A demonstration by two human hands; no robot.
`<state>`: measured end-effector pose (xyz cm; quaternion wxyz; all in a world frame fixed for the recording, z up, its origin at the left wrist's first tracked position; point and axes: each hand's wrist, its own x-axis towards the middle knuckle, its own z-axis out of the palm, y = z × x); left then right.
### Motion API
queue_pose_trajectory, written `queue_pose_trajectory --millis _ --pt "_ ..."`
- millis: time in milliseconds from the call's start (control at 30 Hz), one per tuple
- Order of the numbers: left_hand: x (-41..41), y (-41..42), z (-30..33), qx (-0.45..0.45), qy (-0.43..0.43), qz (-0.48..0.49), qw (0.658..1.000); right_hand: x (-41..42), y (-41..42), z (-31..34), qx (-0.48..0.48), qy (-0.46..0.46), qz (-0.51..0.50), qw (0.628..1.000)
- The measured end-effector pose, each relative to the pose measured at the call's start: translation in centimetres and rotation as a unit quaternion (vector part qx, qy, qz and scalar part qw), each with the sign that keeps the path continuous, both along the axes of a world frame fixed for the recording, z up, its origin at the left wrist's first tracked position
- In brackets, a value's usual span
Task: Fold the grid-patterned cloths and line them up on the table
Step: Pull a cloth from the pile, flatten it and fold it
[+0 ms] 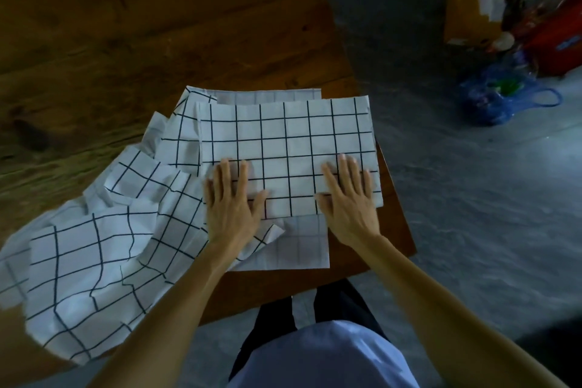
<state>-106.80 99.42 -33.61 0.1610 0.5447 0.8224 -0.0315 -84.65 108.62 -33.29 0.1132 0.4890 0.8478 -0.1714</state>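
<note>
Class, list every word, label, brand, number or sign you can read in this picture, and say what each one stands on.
No text can be read anywhere.
Red container on the floor: a bluish patch, perhaps a label, too blurred to read.
Folded grid cloth under both hands: only grid lines, no writing.
Wooden table: no markings.

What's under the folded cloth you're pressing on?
Under the folded cloth, another pale cloth sticks out front and back, on the table. Its middle is covered.

We log: folded cloth (288,148), matt woven fabric, smooth; crumpled cloths (94,249) at eight o'clock, creased; surface (157,25), dark grained wood; floor (472,198), dull rough concrete.
</note>
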Motion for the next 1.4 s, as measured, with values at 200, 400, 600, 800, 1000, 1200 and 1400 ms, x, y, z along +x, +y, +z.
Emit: queue_pose_trajectory --millis 200,400,600,800,1000,1200,1400 --pt "1.4 1.0 1.0 0.018 0.004 -0.005 1.0 -0.5 -0.2 0.7 0.012 -0.003 -0.025 1.0" --pt "4.4 2.8 0.3 0.003 -0.048 -0.057 0.997 -6.0 -1.3 0.7 -0.031 0.065 0.053 0.996" --pt "0.0 -0.1 0.2 -0.009 -0.003 -0.045 0.999 0.0 -0.6 -0.1 0.014 0.017 -0.047 0.999" --pt "0.5 0.3 0.7 0.01 -0.019 -0.022 1.0 0.0 -0.8 0.6 0.019 0.008 -0.075 0.997" --pt "2.4 0.6 0.6 0.022 -0.064 -0.108 0.992 -3.8 -0.8 1.0 0.002 0.07 0.035 0.997" --pt "0.3 -0.4 0.0 -0.028 -0.026 -0.045 0.998 -0.1 -0.3 -0.1 0.0 0.017 0.025 1.0" --pt "0.5 -0.4 0.8 0.005 -0.04 -0.065 0.997 0.6 -0.3 0.3 -0.007 0.027 0.002 1.0"
